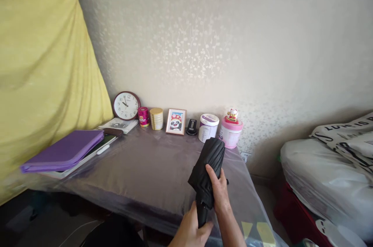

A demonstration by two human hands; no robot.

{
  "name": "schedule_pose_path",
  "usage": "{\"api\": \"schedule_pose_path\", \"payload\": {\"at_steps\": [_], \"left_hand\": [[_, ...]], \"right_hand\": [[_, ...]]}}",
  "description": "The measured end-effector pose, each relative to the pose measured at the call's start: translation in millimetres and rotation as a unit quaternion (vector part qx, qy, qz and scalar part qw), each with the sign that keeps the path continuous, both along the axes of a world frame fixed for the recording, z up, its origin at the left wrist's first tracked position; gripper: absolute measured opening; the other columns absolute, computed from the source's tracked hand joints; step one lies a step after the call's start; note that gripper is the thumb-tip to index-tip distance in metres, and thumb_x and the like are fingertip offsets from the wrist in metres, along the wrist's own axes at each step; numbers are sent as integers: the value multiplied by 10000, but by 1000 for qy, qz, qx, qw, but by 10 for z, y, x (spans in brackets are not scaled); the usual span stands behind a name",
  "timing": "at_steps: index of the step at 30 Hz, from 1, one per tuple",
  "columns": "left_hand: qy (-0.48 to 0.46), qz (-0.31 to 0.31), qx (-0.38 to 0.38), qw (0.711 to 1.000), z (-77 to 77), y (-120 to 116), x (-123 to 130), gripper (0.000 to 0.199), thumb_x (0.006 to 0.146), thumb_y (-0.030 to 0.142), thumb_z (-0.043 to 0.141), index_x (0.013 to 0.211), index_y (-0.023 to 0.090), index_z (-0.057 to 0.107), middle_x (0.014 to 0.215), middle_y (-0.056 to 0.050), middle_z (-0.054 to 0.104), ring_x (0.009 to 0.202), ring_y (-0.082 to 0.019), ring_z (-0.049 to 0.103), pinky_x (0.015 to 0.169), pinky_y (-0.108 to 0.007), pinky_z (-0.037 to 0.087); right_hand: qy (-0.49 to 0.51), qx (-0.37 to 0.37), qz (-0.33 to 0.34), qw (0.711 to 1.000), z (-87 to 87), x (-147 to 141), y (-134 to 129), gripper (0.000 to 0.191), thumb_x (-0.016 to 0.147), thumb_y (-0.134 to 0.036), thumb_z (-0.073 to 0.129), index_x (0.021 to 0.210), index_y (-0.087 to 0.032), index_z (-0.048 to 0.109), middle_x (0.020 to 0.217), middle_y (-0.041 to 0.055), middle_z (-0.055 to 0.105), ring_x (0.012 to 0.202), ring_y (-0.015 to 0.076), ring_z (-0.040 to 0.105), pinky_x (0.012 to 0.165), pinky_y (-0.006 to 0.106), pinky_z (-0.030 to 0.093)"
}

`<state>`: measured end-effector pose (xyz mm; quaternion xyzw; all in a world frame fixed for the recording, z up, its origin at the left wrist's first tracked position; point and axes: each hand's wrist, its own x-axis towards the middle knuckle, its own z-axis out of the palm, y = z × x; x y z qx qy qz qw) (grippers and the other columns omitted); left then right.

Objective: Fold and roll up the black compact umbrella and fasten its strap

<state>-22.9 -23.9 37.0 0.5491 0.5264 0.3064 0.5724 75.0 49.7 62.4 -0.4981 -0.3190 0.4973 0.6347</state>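
A folded black umbrella (207,167) is held at a tilt over the right part of the table, its top pointing away from me. My left hand (194,228) is closed around the umbrella's handle at the lower end. Higher up, my right hand (219,188) grips the folded black fabric from the right side, thumb lying along it. The fabric is gathered in pleats, with a loose flap sticking out on the left. The fingers behind the umbrella are hidden.
Along the wall stand a clock (126,105), a pink can (143,117), a yellow can (156,119), a panda picture frame (176,121), a white tub (208,128) and a pink tub (231,134) bearing a cat figurine (232,115). A purple folder (65,149) lies left on the table (145,169).
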Motion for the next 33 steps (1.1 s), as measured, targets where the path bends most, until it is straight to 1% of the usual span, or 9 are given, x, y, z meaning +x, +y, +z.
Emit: {"api": "schedule_pose_path", "payload": {"at_steps": [4, 8, 14, 19, 22, 26, 28, 30, 33], "left_hand": [[-246, -104, -69, 961, 182, 86, -61, 429, 685, 398, 549, 1035, 202, 398, 568, 69, 521, 407, -88, 465, 480, -221, 371], [-369, -97, -81, 921, 259, 191, -59, 520, 653, 447, 569, 1069, 205, 373, 619, 57, 547, 398, -84, 476, 484, -232, 378], [-268, -67, -63, 959, 166, 301, -31, 529, 657, 316, 541, 1130, 142, 382, 427, 91, 475, 305, -70, 356, 410, -195, 293], [-171, 5, -26, 985, 93, 379, 7, 673, 650, 243, 496, 1274, 140, 266, 333, 134, 359, 275, -107, 341, 368, -196, 321], [-81, 59, -27, 995, 25, 395, 4, 703, 708, 248, 492, 1339, 176, 190, 410, 111, 426, 289, -119, 379, 389, -241, 376], [81, 111, 66, 988, -91, 384, -75, 731, 729, 199, 512, 1376, 148, 174, 810, -74, 636, 681, -221, 623, 668, -322, 457], [147, 115, 98, 978, -119, 374, -115, 738, 730, 174, 505, 1381, 93, 166, 963, -158, 622, 907, -283, 604, 765, -346, 429], [153, 108, 102, 977, -100, 364, -139, 743, 731, 184, 510, 1379, 80, 161, 959, -167, 616, 901, -290, 604, 742, -345, 429], [7, 64, 59, 996, 10, 346, -151, 739, 711, 243, 541, 1356, 165, 190, 732, -34, 604, 553, -186, 585, 562, -294, 439]], "right_hand": [[86, -22, 47, 995, 137, 52, 66, 541, 646, -475, 689, 1065, -146, 593, 795, 31, 707, 655, 197, 651, 580, 285, 524], [134, -22, 74, 988, 192, -13, 129, 533, 660, -480, 671, 1049, -119, 615, 855, 63, 712, 721, 221, 664, 638, 317, 538], [55, -2, 114, 992, 141, -123, 193, 554, 685, -456, 666, 1135, -146, 575, 962, 59, 699, 843, 227, 656, 738, 320, 528], [-25, 46, 74, 996, 85, -167, 282, 621, 678, -446, 673, 1224, -205, 502, 1028, 25, 672, 925, 208, 625, 799, 295, 505], [-70, 54, 50, 995, 53, -192, 315, 645, 668, -454, 678, 1241, -235, 479, 1015, 6, 666, 896, 199, 623, 789, 297, 500], [-106, 58, 19, 992, 58, -234, 321, 629, 641, -445, 704, 1203, -250, 500, 927, -23, 671, 824, 176, 621, 759, 270, 493], [-104, 56, 5, 993, 84, -256, 310, 599, 631, -432, 719, 1163, -244, 517, 879, -31, 667, 785, 163, 617, 725, 252, 494], [-76, 45, 2, 996, 119, -266, 294, 571, 622, -425, 730, 1124, -240, 529, 823, -36, 660, 726, 156, 615, 667, 246, 499], [-6, 14, 31, 999, 168, -241, 267, 558, 607, -440, 736, 1088, -232, 543, 722, -39, 648, 616, 154, 606, 579, 256, 499]]}}
